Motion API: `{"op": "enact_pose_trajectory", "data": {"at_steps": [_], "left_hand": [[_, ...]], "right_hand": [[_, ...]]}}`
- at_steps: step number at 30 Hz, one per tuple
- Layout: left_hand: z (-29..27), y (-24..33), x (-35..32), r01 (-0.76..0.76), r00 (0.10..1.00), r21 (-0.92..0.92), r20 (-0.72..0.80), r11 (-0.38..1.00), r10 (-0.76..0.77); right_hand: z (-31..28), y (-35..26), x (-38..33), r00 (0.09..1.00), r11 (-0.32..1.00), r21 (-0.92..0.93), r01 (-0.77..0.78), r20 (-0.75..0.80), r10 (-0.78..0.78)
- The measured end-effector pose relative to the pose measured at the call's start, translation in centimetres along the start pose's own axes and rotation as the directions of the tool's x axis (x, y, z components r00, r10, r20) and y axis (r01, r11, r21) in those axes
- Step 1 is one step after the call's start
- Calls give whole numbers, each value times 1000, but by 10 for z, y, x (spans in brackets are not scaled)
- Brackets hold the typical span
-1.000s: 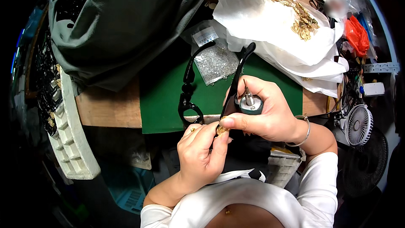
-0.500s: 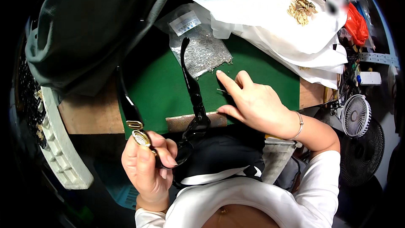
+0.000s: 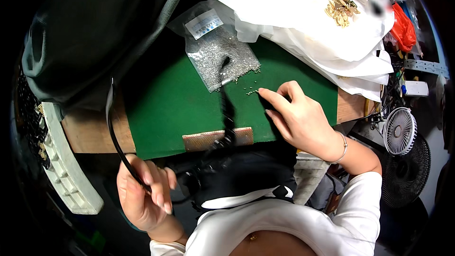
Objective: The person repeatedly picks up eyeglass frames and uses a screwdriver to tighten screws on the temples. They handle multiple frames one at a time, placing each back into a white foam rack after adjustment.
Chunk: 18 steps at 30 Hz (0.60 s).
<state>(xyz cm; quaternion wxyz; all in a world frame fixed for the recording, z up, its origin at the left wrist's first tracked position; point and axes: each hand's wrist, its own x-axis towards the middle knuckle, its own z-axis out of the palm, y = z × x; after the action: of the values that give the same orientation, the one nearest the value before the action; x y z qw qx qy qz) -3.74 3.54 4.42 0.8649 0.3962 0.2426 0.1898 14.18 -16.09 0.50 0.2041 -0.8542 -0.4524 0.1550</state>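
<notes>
Having let go of the strap end, the right hand (image 3: 303, 118) now reaches open-fingered to tiny screws (image 3: 251, 91) mid-tabletop, while the left hand (image 3: 142, 194) grips the black strap (image 3: 116, 137) below the near edge.

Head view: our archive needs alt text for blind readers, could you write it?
A person's right hand reaches for tiny silver bits on a green mat, by a clear bag of them. The left hand holds a black strap off the table's edge.
</notes>
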Motion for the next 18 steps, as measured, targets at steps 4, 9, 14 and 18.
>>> {"op": "enact_pose_trajectory", "data": {"at_steps": [4, 9, 14, 18], "left_hand": [[-4, -15, 2, 288, 954, -392, 202, 874, -224], [15, -43, 6, 493, 864, -360, 305, 792, -400], [12, -43, 7, 538, 840, -391, 324, 747, -435], [10, -40, 13, 542, 830, -306, 340, 783, -442]], "right_hand": [[5, 3, 0, 998, 997, -52, 56, -8, -56], [7, 0, 4, 999, 997, -60, 38, 10, -37], [4, 1, 6, 999, 999, -7, 33, -1, -33], [4, 1, 13, 999, 999, -19, 46, 12, -46]]}}
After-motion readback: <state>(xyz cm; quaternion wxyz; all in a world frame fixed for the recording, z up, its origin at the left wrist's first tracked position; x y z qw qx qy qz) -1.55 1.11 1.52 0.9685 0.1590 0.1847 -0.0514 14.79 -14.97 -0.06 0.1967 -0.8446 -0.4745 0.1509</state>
